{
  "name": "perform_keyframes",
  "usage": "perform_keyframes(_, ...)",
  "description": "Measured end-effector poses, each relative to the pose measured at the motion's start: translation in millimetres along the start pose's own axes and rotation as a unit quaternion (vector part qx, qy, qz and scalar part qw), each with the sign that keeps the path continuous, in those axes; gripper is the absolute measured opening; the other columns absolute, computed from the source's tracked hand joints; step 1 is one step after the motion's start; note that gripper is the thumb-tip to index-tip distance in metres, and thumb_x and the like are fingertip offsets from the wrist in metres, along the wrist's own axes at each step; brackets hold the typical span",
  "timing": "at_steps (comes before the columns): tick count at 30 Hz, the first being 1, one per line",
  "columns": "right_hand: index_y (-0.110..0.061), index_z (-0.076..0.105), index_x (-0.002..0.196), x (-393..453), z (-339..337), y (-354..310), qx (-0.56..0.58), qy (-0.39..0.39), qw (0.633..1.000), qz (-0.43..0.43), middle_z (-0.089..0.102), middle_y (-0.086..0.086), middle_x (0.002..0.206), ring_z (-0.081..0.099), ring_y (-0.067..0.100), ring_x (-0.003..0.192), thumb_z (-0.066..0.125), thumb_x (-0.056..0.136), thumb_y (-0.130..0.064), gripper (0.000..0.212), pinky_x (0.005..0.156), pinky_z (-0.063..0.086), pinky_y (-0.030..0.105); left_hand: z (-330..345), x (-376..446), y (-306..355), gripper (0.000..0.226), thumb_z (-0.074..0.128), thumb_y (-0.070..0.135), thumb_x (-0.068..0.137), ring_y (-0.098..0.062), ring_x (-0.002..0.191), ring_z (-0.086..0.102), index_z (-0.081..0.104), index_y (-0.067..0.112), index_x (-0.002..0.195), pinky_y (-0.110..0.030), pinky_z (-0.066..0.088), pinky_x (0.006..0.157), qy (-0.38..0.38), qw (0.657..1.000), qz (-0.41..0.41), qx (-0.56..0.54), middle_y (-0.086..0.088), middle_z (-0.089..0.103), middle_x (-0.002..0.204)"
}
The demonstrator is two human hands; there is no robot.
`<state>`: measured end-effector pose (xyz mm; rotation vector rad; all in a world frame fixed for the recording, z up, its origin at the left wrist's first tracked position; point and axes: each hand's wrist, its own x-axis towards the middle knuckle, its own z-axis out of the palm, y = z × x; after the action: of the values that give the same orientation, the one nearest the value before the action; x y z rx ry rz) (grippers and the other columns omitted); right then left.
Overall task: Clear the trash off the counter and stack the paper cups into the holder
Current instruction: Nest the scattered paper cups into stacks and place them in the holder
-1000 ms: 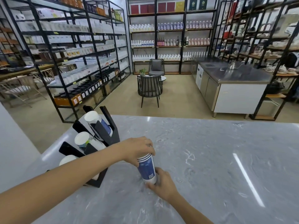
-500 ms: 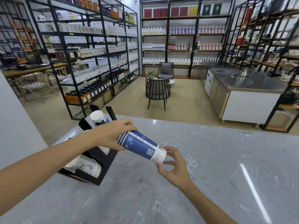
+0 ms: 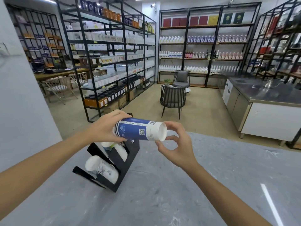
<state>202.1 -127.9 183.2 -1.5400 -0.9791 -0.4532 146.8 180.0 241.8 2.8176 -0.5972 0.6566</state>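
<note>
We held a stack of blue-and-white paper cups point(image 3: 140, 131) on its side in the air above the grey marbled counter point(image 3: 179, 193), with its white open rim pointing toward three o'clock and its nested bases toward nine o'clock. Our left hand point(image 3: 104, 129) was wrapped around the base end, thumb underneath and fingers over the top, gripping the stack firmly. Our right hand point(image 3: 176, 147) met the rim end: its thumb and one fingertip touched the white lip from below and the side, while the remaining fingers curled loosely, so it was pinching the stack lightly rather than clasping it. Directly beneath the stack, toward seven o'clock from it, stood the black cup holder point(image 3: 120, 167) on the counter, tilted so that its slots faced nine o'clock. A white cup stack with a faint branch print point(image 3: 101, 168) lay in the lower slot, and another white stack point(image 3: 114, 147) sat in the slot above it, partly hidden by our left hand; the blue stack was apart from the holder and not touching it. Beyond the counter, at twelve o'clock, we saw a dark slatted chair point(image 3: 172, 99), and behind it black metal shelves point(image 3: 202, 51) lined with bottles. At two o'clock stood a steel-topped cabinet point(image 3: 260, 101).
</note>
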Motion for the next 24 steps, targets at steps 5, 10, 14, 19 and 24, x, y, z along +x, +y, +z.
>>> perform_keyframes(5, -0.013, 0.054, 0.134, 39, 39, -13, 0.025, 0.036, 0.999, -0.02, 0.062, 0.002, 0.131, 0.062, 0.024, 0.121, 0.085, 0.078, -0.016, 0.064, 0.081, 0.062, 0.029, -16, 3, -36, 0.077, 0.087, 0.056, 0.067, -0.005, 0.113, 0.06, 0.055, 0.029, 0.131, -0.035, 0.056, 0.091, 0.04, 0.998, -0.007, -0.04, 0.012, 0.064, 0.122)
perform_keyframes(10, -0.011, 0.055, 0.134, 62, 80, -14, 0.02, 0.072, 0.997, -0.03, 0.064, 0.005, 0.131, 0.063, 0.025, 0.122, 0.087, 0.078, -0.013, 0.065, 0.083, 0.064, 0.035, -16, 5, -77, 0.079, 0.086, 0.06, 0.066, 0.0, 0.115, 0.058, 0.055, 0.03, 0.132, -0.037, 0.056, 0.093, 0.05, 0.995, -0.022, -0.078, 0.015, 0.063, 0.123)
perform_keyframes(14, -0.008, 0.055, 0.14, 73, 99, -7, -0.068, 0.065, 0.995, -0.043, 0.065, 0.003, 0.13, 0.064, 0.014, 0.118, 0.085, 0.081, -0.025, 0.068, 0.082, 0.063, 0.027, -15, 7, -105, 0.081, 0.087, 0.056, 0.065, 0.0, 0.113, 0.058, 0.054, 0.027, 0.134, -0.039, 0.056, 0.094, 0.041, 0.995, -0.025, -0.085, 0.011, 0.063, 0.124)
perform_keyframes(19, -0.019, 0.055, 0.141, 93, 103, 4, -0.198, -0.027, 0.98, -0.019, 0.064, -0.011, 0.124, 0.061, 0.003, 0.104, 0.074, 0.087, -0.047, 0.064, 0.077, 0.056, 0.013, -11, 3, -122, 0.081, 0.086, 0.058, 0.065, -0.005, 0.113, 0.06, 0.055, 0.027, 0.133, -0.04, 0.056, 0.094, 0.041, 0.991, -0.019, -0.126, 0.01, 0.063, 0.123)
perform_keyframes(24, -0.024, 0.055, 0.139, 112, 112, 7, -0.21, -0.07, 0.975, 0.006, 0.064, -0.015, 0.125, 0.062, 0.003, 0.104, 0.065, 0.085, -0.065, 0.069, 0.077, 0.056, 0.018, 6, 2, -128, 0.081, 0.094, 0.043, 0.064, -0.008, 0.113, 0.062, 0.056, 0.023, 0.133, -0.036, 0.055, 0.096, 0.05, 0.983, -0.044, -0.168, 0.006, 0.063, 0.125)
